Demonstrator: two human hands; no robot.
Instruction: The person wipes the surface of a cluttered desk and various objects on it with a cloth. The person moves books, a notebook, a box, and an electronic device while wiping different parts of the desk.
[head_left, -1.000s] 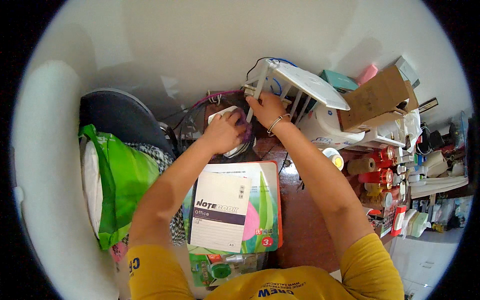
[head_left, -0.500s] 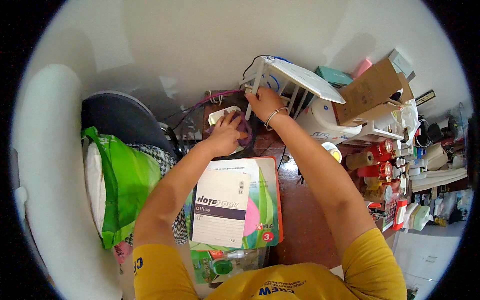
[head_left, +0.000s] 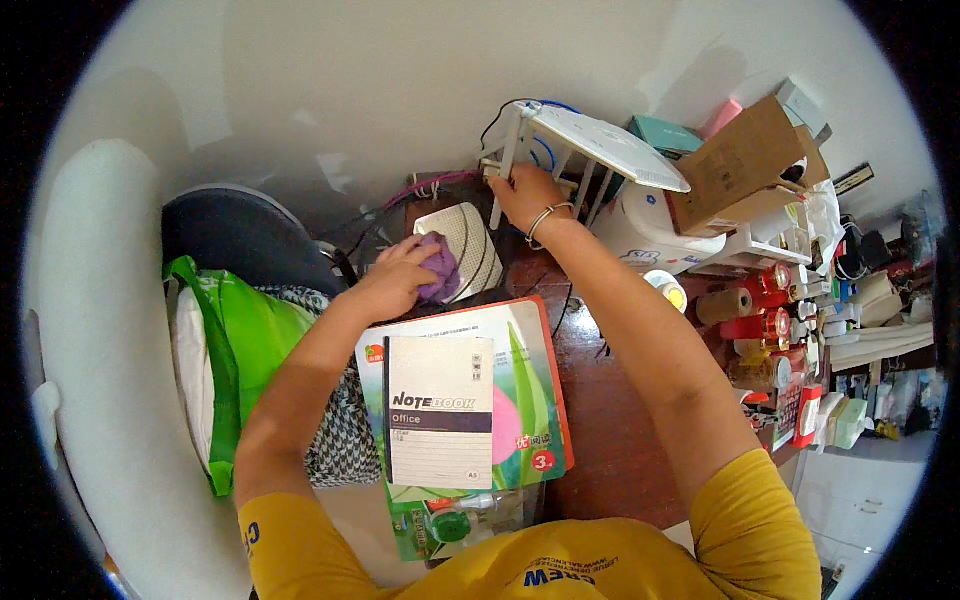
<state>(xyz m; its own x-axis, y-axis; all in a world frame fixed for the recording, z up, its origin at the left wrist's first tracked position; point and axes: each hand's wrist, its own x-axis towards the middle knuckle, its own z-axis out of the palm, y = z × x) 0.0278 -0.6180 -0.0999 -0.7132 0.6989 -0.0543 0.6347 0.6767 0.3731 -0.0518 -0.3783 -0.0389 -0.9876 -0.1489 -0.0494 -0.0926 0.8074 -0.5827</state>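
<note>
My left hand (head_left: 392, 280) is closed on a crumpled purple cloth (head_left: 438, 268), pressed against a white box with a dotted surface (head_left: 461, 232). A dark cable crosses that box. Farther right, my right hand (head_left: 528, 200) reaches under a white router (head_left: 603, 145) that stands on long white antennas. Its fingers are pinched beside a small pale block (head_left: 491, 169) and one antenna; what they grip is partly hidden. Close below the box, a notebook (head_left: 440, 410) lies on a larger colourful book (head_left: 535, 375).
A green bag (head_left: 255, 350) and a dark chair back (head_left: 240, 235) stand at the left. Right of the router are a white bin (head_left: 650, 228), an open cardboard box (head_left: 745, 175) and several red-lidded jars (head_left: 755, 325). Cables (head_left: 430, 188) run along the wall.
My left hand has moved left and toward me with the purple cloth, uncovering more of the white box. My right hand has shifted slightly and stays under the router.
</note>
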